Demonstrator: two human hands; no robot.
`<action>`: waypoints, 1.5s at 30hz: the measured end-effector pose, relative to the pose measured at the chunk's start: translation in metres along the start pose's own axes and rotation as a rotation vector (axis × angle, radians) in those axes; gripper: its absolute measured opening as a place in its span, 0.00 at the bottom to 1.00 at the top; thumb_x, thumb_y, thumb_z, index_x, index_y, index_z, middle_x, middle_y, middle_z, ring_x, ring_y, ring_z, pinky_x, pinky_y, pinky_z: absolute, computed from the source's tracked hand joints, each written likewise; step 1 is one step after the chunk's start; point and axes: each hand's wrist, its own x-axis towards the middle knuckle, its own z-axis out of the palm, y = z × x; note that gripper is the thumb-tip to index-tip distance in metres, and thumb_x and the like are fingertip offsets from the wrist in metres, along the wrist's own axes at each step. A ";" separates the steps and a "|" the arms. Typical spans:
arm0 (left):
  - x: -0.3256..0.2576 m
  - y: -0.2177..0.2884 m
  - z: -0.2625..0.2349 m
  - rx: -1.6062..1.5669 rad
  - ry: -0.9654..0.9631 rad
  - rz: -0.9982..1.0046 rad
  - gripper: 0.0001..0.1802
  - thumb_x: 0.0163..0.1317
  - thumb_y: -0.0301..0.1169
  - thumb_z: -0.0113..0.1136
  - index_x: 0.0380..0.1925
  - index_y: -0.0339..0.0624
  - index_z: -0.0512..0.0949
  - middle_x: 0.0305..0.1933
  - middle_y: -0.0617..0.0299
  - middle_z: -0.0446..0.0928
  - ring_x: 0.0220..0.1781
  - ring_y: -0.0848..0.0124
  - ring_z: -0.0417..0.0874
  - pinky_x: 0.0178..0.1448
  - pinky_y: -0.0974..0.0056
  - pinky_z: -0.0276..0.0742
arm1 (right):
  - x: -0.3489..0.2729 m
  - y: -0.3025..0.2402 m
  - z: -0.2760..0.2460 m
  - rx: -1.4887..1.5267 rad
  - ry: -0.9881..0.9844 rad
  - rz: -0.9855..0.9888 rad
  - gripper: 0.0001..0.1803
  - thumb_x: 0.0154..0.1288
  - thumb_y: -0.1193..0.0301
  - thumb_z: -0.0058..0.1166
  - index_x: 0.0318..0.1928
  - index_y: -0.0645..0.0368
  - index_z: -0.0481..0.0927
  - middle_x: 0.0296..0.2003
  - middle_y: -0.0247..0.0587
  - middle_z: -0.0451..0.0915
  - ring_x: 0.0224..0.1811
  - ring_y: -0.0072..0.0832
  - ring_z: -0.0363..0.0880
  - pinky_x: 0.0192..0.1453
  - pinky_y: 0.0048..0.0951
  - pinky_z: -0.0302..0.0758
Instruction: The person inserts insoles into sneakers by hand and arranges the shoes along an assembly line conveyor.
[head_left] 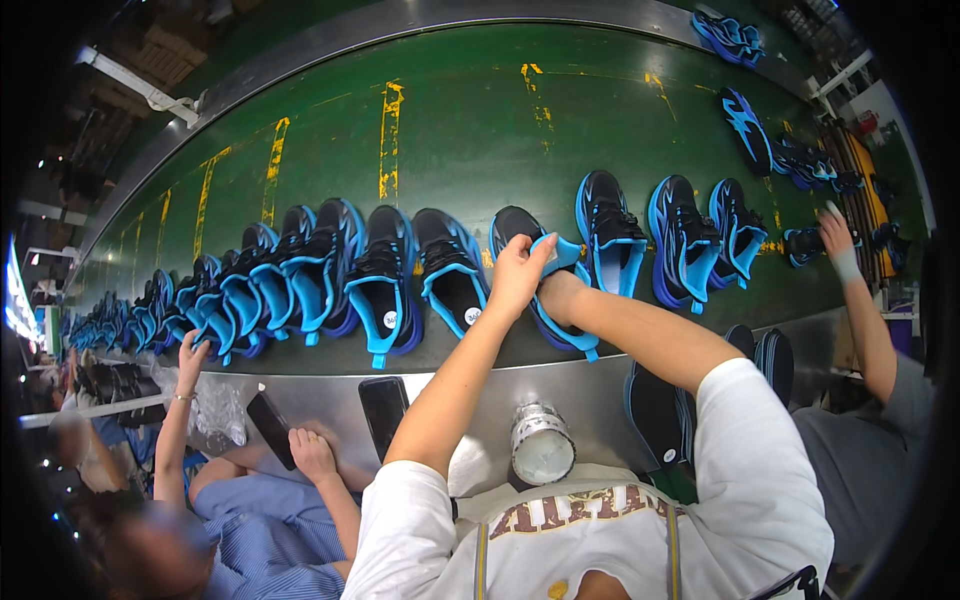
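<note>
Shoe (514,221) sits on the green belt (330,150), directly ahead of the wearer, toe pointing away, heel toward the metal edge (590,385). Left hand (519,272) over its near-left side: thumb and fingers closed together on the blue tongue (566,252), which is folded out to the right. Right hand (562,297) reaches into the opening from the right; fingertips hidden inside, so cannot tell how far they are spread or whether they grip anything. Shoe: black toe, bright blue lining and sole edge, blue tab at the heel. Similar shoes stand on both sides, one just left (448,262), one just right (608,222). Writing: round white label (390,319) with printed characters inside a shoe farther left; large print across the wearer's white shirt (640,580), partly folded. Brand on the handled shoe cannot be made out.
</note>
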 end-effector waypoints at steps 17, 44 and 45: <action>-0.015 -0.026 0.027 0.319 0.313 0.626 0.16 0.49 0.33 0.59 0.34 0.33 0.71 0.30 0.49 0.73 0.31 0.55 0.75 0.34 0.63 0.70 | 0.031 0.010 0.031 0.796 0.353 0.166 0.22 0.56 0.70 0.38 0.51 0.65 0.64 0.53 0.54 0.61 0.54 0.45 0.61 0.58 0.38 0.56; 0.022 0.006 0.008 0.634 0.322 0.331 0.18 0.52 0.40 0.53 0.34 0.36 0.67 0.21 0.53 0.70 0.24 0.56 0.73 0.28 0.59 0.66 | -0.032 0.024 0.012 -0.104 0.220 0.107 0.19 0.56 0.69 0.39 0.49 0.57 0.66 0.48 0.37 0.68 0.49 0.29 0.65 0.49 0.28 0.57; 0.023 0.002 0.006 0.838 0.375 0.641 0.17 0.50 0.37 0.54 0.36 0.38 0.66 0.24 0.55 0.69 0.25 0.58 0.73 0.30 0.59 0.67 | -0.036 0.025 0.005 -0.110 0.218 0.100 0.19 0.56 0.69 0.39 0.49 0.57 0.66 0.48 0.37 0.68 0.49 0.29 0.65 0.49 0.28 0.57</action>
